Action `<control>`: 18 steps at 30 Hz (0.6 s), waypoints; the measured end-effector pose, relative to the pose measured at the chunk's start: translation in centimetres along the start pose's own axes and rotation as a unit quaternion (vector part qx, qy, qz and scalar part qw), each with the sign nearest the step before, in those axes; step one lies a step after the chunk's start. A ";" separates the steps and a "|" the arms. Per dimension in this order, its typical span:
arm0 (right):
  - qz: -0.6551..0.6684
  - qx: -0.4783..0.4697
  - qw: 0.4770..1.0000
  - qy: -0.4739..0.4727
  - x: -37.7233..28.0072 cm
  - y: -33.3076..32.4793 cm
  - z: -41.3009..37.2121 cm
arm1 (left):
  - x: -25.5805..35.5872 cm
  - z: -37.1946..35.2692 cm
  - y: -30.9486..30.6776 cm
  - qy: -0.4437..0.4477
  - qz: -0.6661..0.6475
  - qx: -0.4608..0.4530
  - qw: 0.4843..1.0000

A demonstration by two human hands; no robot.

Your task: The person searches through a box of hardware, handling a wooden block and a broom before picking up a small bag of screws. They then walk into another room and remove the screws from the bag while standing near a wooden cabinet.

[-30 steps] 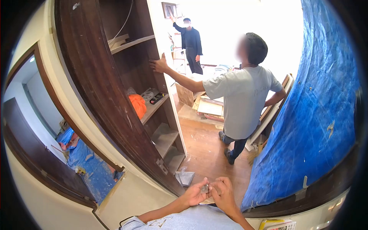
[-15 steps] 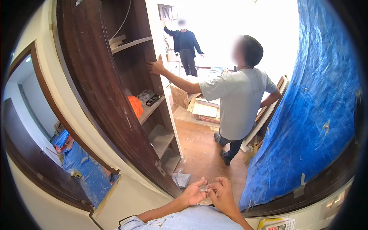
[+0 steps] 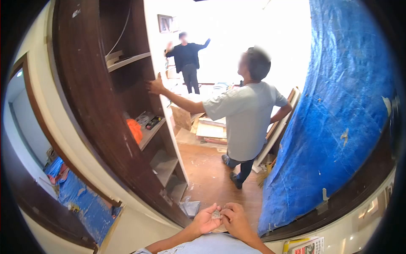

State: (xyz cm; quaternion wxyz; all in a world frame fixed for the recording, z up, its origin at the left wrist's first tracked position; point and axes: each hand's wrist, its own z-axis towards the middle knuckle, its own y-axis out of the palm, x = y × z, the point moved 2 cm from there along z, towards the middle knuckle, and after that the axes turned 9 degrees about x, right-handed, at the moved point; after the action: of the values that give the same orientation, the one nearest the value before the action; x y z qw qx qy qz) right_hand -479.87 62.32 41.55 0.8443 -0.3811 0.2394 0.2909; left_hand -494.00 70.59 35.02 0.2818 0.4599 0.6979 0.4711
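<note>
Palm up in front of my waist, my left hand (image 3: 205, 221) holds a small clear, greyish piece that looks like plastic (image 3: 216, 215) at its fingers. Its exact kind is too small to tell. From the other side my right hand (image 3: 237, 222) meets it, thumb and fingers bent together in a pinch at the piece's edge. A grey flat slab or packet (image 3: 190, 208) lies on the floor just beyond my left hand.
A dark shelf unit (image 3: 127, 89) stands at left, holding an orange bag (image 3: 135, 130). A person in a grey T-shirt (image 3: 249, 122) leans a hand on it. Another person (image 3: 187, 57) stands farther back, near stacked boards (image 3: 211, 129). Blue sheeting (image 3: 321, 127) hangs at right.
My view has turned slightly, so the room sits farther left and lower. The far person's arms have moved, one now raised to the right. My hands stay together at the small piece.
</note>
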 end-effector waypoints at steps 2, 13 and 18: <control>0.000 -0.004 1.000 -0.003 -0.7 -0.2 0.2 | 0.0 0.3 -0.6 -0.005 -0.019 -0.020 1.000; 0.001 0.023 0.999 0.047 -0.1 0.6 -0.4 | 0.6 1.1 -1.6 -0.046 -0.045 -0.057 0.996; -0.024 0.058 0.995 0.072 0.5 0.2 -0.6 | 0.2 0.8 -0.6 -0.042 -0.022 -0.033 0.998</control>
State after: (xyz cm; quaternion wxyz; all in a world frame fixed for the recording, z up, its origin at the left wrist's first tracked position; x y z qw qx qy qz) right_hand -479.75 62.11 40.73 0.8524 -0.3569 0.3064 0.2283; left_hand -493.61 71.01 34.13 0.3361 0.4539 0.6798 0.4679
